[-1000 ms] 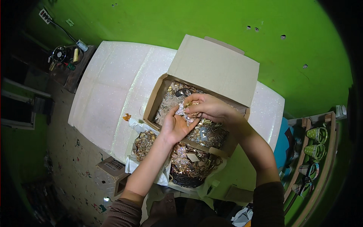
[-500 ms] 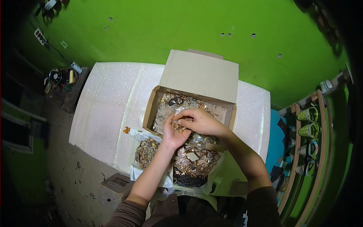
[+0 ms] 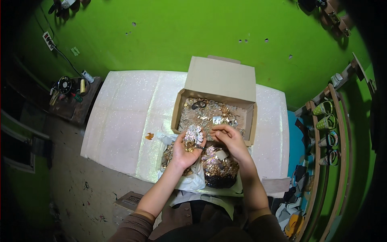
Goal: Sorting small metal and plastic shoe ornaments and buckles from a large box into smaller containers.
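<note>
My left hand [image 3: 184, 155] is cupped palm up in front of the box, holding a heap of shiny silver and gold metal pieces [image 3: 193, 136]. To its right, my right hand [image 3: 231, 140] hovers over the box's near edge. Its fingers are bent and drawn together; whatever may be between the tips is too small to make out. Behind both hands an open cardboard box [image 3: 250, 125] holds many small metal ornaments [image 3: 198, 115]. Nearer me lie a pile of gold-coloured pieces with black ones [image 3: 219, 163] and, partly behind my left hand, a smaller pile on white plastic [image 3: 195, 181].
A glittery white cover [image 3: 121, 117] lies over the table, with a small orange-brown scrap [image 3: 149, 136] on it. Along the right wall runs a wooden rack [image 3: 342, 153] with sandals [image 3: 324, 108]. On the left, a small dark table [image 3: 76, 107] carries spools.
My hands were together over the box; now they are apart. The left has turned palm up with its heap in plain sight, and the right has moved off to the right. The view has shifted.
</note>
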Demonstrator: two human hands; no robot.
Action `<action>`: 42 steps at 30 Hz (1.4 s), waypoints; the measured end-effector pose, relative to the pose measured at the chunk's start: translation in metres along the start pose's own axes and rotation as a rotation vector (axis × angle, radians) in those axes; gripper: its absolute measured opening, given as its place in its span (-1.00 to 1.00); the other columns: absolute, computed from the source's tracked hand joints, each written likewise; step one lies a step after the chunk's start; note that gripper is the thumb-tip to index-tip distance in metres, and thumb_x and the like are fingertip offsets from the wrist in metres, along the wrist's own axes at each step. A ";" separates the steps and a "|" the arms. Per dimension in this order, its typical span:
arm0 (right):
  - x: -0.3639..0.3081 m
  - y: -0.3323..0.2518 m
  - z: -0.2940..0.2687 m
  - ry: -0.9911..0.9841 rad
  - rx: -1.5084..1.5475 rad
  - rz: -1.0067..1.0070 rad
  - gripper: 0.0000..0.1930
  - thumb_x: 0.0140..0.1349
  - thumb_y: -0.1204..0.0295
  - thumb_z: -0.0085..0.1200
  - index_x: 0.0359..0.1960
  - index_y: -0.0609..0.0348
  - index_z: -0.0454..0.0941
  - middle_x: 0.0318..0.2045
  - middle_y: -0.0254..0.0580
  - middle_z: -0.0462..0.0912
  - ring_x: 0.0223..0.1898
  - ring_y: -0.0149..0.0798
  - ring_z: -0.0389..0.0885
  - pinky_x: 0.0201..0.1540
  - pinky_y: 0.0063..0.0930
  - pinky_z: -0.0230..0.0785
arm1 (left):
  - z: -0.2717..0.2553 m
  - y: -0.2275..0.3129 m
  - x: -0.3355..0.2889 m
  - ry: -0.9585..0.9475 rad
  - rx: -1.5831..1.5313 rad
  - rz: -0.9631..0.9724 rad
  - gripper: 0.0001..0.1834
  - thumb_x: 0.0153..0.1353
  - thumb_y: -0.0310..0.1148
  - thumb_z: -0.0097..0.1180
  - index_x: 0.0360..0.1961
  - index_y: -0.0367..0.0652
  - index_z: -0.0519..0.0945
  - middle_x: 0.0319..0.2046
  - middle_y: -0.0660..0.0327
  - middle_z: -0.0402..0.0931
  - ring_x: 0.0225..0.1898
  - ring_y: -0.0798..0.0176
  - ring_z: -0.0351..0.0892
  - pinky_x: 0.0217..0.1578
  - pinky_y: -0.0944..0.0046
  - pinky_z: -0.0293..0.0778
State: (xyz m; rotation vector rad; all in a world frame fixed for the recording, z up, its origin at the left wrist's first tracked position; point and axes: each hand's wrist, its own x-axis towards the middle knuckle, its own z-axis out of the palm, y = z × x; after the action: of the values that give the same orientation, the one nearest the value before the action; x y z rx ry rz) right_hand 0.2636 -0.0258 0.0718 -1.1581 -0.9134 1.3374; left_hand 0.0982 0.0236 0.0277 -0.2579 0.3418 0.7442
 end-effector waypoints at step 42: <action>-0.140 0.082 0.008 0.312 -0.631 -0.087 -0.83 0.08 0.38 0.02 -0.33 0.18 0.51 -0.58 -0.21 0.45 -0.66 -0.40 0.26 -0.57 -0.51 0.12 | -0.080 -0.005 -0.071 0.227 -0.082 -0.066 -0.60 0.14 -0.29 -0.21 -0.04 -0.31 0.33 -0.13 0.03 0.42 -0.06 0.11 0.40 0.04 0.12 0.28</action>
State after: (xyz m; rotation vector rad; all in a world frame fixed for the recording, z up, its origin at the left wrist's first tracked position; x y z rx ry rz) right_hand 0.2265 -0.1728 0.0129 -1.7250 -1.1730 0.7739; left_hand 0.0358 -0.0515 -0.0173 -0.4310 0.5160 0.6654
